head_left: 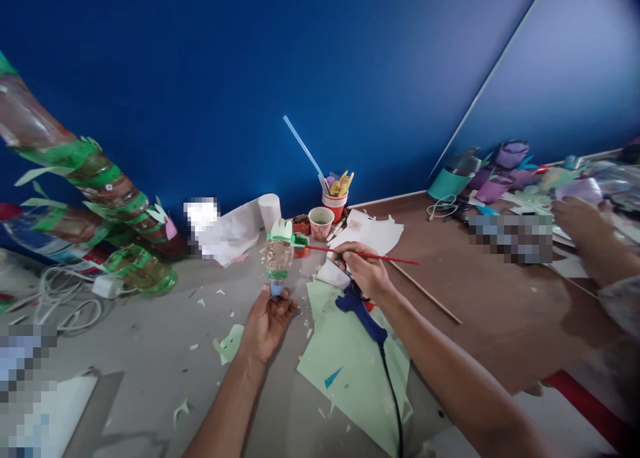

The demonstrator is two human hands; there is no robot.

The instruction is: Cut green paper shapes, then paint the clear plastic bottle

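My left hand (pixel 270 315) grips a small clear plastic bottle (pixel 279 255) upside down by its blue cap (pixel 277 289). Green paint bands the bottle near both ends, and pale pointed paper pieces stand at its top. In my right hand (pixel 365 268) is a thin red paintbrush (pixel 325 249), its tip at the green upper band. Whether the bristles touch the bottle or are just short of it I cannot tell. Below my right hand a blue glue gun (pixel 363 311) lies on a light green paper sheet (pixel 345 365).
Paper cups (pixel 321 223), one holding brushes and plastic forks, stand against the blue wall. A wooden stick (pixel 425 291) lies to the right. Painted bottle stems (pixel 115 185) and white cables (pixel 75 298) fill the left. Another person's hand (pixel 583 225) works at the far right.
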